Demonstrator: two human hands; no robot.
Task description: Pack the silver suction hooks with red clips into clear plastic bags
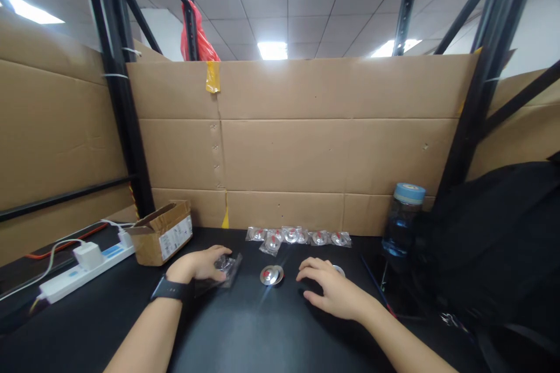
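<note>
My left hand [205,264], with a dark band on the wrist, is at left of centre with its fingers and thumb curled about a clear plastic bag [233,273]. More clear plastic lies partly hidden beneath that hand. Two shiny round metal discs [268,275] overlap on the black table between my hands; one carries a red mark. To their right, my right hand [328,287] hovers palm down, fingers apart, holding nothing I can see. Another shiny disc [339,270] peeks out behind it, mostly hidden.
Several bagged discs [291,235] lie in a row by the cardboard wall [280,154]. An opened carton [163,234] and a white power strip [90,271] stand at left. At right are a blue-lidded bottle [403,218] and a black bag [494,245].
</note>
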